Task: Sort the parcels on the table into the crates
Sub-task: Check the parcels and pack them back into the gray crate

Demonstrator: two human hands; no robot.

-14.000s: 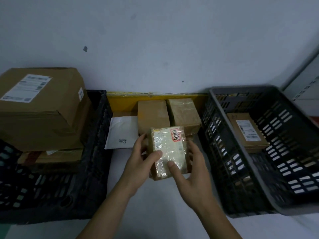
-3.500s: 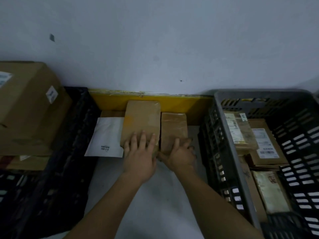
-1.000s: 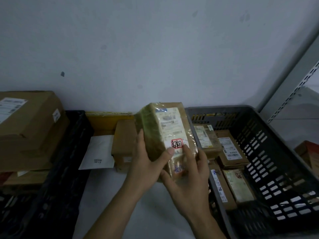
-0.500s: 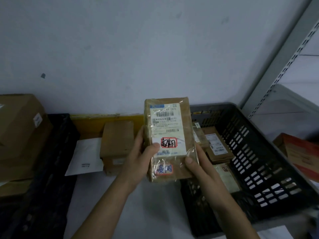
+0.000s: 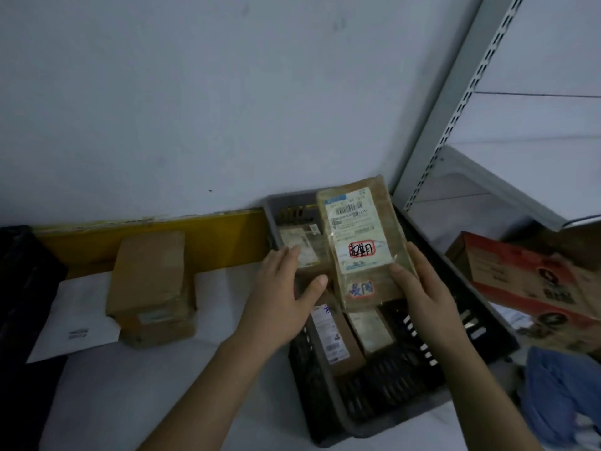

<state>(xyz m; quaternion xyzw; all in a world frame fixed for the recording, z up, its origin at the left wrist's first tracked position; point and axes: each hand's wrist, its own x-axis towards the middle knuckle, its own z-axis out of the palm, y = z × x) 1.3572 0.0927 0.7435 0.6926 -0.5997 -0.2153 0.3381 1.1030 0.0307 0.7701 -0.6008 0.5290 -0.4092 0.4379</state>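
Observation:
A brown taped parcel [image 5: 361,236] with a white label and red-circled writing hangs tilted over the grey crate [image 5: 328,398] on the right. My right hand [image 5: 419,288] grips its lower right edge. My left hand [image 5: 283,288] is off the parcel, fingers spread, hovering at the crate's left rim. Several labelled parcels [image 5: 331,336] lie inside the crate. On the white table [image 5: 156,385] remain a stack of brown boxes [image 5: 149,281] and a flat white envelope [image 5: 78,317].
The black crate [image 5: 19,288] stands at the far left edge. A yellow strip [image 5: 211,236] runs along the wall behind the table. A metal shelf upright [image 5: 455,102] rises at the right, with a red-printed carton [image 5: 527,281] and blue cloth [image 5: 562,385] beside the grey crate.
The parcel has moved right, from in front of me to above the grey crate. My left hand has let go of it; only my right hand still holds it.

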